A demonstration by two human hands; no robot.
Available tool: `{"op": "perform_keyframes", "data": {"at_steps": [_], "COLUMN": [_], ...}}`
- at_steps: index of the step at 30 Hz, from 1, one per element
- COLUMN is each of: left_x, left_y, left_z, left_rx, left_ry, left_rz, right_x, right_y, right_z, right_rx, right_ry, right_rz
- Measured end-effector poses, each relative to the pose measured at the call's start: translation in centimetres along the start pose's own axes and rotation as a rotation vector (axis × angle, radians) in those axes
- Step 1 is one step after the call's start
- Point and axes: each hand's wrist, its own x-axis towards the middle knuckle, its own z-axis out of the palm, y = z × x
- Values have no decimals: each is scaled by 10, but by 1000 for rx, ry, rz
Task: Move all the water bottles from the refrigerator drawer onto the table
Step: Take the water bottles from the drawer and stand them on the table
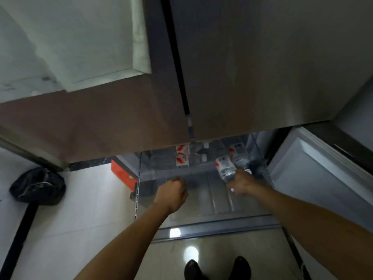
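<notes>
The refrigerator drawer (214, 229) stands pulled out below the closed grey doors. Several clear water bottles with red-and-white labels lie at its back, such as one at the rear left (182, 158) and one at the rear right (240, 156). My right hand (241, 183) is inside the drawer, closed around the lower end of a water bottle (224, 167) that lies tilted toward the back. My left hand (173, 194) hovers over the drawer's left front part, fingers curled into a fist with nothing in it. The front of the drawer floor is bare.
A black bag (38, 185) sits on the pale tiled floor at the left. A red-orange box (121, 171) stands beside the drawer's left wall. An open white door panel (323, 178) flanks the drawer on the right. My dark shoes (218, 268) stand before the drawer front.
</notes>
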Motion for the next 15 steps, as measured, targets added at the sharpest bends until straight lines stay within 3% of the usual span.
{"op": "perform_keyframes", "data": {"at_steps": [7,12,15], "left_x": [100,136,132], "left_y": [31,36,42], "left_z": [-10,-2,5], "left_rx": [310,417,480], "left_ry": [185,98,162], "left_rz": [108,79,85], "right_x": [-11,-6,-1], "right_y": [36,44,46], "right_z": [-1,2,4], "right_rx": [-205,-257,-280], "right_ry": [-98,-130,-135], "right_rz": [-12,-55,-68]}}
